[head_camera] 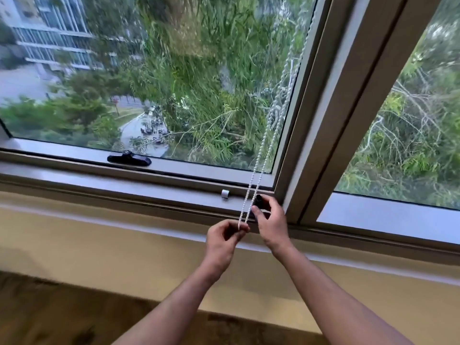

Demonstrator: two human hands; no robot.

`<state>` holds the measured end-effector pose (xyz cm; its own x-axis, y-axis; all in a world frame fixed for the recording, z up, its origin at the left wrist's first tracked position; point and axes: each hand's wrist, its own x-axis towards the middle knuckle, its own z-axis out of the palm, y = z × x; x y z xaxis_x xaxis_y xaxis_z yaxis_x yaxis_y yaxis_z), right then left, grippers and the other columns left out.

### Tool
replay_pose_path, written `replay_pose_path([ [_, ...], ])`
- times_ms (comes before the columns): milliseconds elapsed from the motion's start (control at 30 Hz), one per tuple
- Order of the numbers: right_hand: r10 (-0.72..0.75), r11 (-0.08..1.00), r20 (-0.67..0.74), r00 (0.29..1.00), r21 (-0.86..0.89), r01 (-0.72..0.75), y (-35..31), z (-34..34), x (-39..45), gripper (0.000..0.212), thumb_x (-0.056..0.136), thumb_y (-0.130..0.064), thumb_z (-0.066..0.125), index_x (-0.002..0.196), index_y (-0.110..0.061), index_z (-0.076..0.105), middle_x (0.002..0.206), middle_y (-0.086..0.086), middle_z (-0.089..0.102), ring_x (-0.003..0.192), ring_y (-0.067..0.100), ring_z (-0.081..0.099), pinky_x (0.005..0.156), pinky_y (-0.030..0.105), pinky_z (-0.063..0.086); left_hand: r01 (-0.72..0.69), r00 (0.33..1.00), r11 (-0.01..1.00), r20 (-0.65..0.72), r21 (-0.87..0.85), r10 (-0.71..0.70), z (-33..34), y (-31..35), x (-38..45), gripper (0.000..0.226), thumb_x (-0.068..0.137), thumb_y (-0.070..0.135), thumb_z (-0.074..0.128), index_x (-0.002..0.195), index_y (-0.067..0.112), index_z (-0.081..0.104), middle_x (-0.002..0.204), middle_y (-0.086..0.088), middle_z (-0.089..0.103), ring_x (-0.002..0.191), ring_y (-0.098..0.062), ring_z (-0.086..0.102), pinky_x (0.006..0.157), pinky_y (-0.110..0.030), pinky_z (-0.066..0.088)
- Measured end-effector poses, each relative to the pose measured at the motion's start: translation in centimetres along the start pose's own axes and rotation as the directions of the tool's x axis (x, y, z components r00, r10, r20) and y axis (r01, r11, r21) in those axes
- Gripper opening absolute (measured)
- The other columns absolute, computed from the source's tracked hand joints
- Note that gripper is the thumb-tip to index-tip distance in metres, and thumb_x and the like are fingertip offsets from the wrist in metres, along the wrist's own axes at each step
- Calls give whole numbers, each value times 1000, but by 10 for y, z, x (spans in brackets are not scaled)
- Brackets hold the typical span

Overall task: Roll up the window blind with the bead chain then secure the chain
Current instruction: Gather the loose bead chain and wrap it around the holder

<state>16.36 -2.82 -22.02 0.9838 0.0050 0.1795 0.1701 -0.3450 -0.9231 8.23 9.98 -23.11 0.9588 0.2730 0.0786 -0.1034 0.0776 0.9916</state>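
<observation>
A white bead chain [267, 150] hangs as a double strand down the right side of the left window pane, reaching the sill. My left hand [225, 239] pinches the bottom loop of the chain just below the window frame. My right hand [271, 220] is beside it to the right, fingers closed around a small black holder [258, 199] on the lower frame, next to the chain. The blind itself is out of view above; the glass is uncovered.
A black window handle [129, 158] lies on the lower sash at centre left. A small white clip [225, 194] sits on the frame left of the chain. A thick vertical mullion [348, 108] splits the two panes. Beige wall and wooden floor are below.
</observation>
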Motion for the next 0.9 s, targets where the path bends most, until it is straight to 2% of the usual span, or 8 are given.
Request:
replay_pose_path([
  [100,-50,999,19,999,19,49,9,-13,-22,30,91,-14,75,120,-14,66,111,0,73,104,15,69,99,35,55,-4,999,991,-54,-131,-4,9,3,-9,5,83,-8,72,88,-8,70,91,-27,74,88,-27,73,87,-37,59],
  [267,20,998,72,997,64,-24,20,-38,-53,33,86,-18,82,114,-17,64,110,2,73,97,1,70,87,28,57,-34,998,978,-63,-208,21,27,15,-24,7,83,-10,71,85,-3,73,90,-27,74,87,-30,73,86,-40,60],
  [333,29,995,119,992,91,-40,23,-45,-65,34,84,-24,84,111,-21,65,108,0,74,98,4,71,88,33,60,-37,997,974,-69,-225,22,35,19,-29,8,83,-12,71,86,-5,74,90,-27,75,88,-30,73,86,-41,60],
  [433,51,988,172,984,137,-75,27,-54,-78,38,80,-26,85,112,-14,66,105,7,76,101,18,74,90,45,62,-28,997,969,-73,-244,11,50,23,-33,7,84,-12,68,91,-11,70,93,-29,74,91,-34,73,87,-42,60],
  [533,49,986,203,978,148,-80,30,-58,-84,34,83,-21,85,110,-13,68,104,6,77,101,22,74,91,50,61,-33,994,985,-106,-172,15,57,22,-37,8,85,-11,69,92,-10,69,94,-24,75,94,-34,74,89,-43,60],
  [633,31,985,200,979,159,-63,32,-64,-83,31,83,-19,85,109,-14,69,104,4,77,99,20,74,91,48,61,-68,987,997,-148,-22,64,61,19,-39,6,84,-3,73,89,0,72,90,-16,76,89,-29,74,85,-43,60],
  [733,36,982,207,978,174,-73,35,-70,-78,32,83,-17,85,110,-15,68,105,3,76,101,18,73,91,47,60,-60,982,998,-176,25,63,66,18,-38,6,83,3,77,88,5,73,87,-13,76,87,-31,73,84,-43,60],
  [900,5,979,240,971,199,-54,38,-82,-64,32,82,-17,85,108,-23,67,104,-1,76,99,14,72,90,41,61,-7,980,999,-199,48,16,77,24,-35,12,81,1,78,88,10,76,86,-5,78,85,-17,74,80,-28,59],
])
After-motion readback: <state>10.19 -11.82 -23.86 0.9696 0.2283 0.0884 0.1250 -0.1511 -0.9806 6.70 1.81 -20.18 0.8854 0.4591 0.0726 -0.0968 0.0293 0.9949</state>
